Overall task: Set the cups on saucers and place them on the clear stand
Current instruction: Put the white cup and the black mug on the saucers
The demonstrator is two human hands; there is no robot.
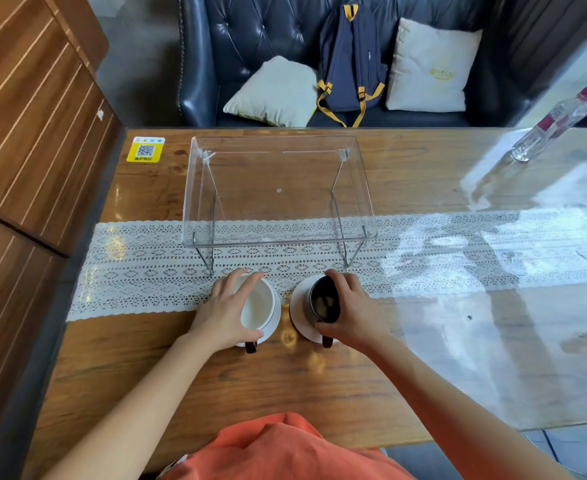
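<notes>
Bright daylight from the right glares off the table (493, 306); wide-angle bending at the edges

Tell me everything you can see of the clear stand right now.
The clear stand looks like transparent acrylic: a rectangular tray top with a raised rim, on thin folding wire legs. It stands upright on the wooden table, its near legs on the white lace runner. Nothing lies on it. Neither hand touches it; both cups sit on saucers just in front of it.

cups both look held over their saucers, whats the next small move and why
Probably seat both cups flat: the left hand tilts the white cup and the right hand tilts the black cup over their saucers, and the clear stand holds nothing.
</notes>
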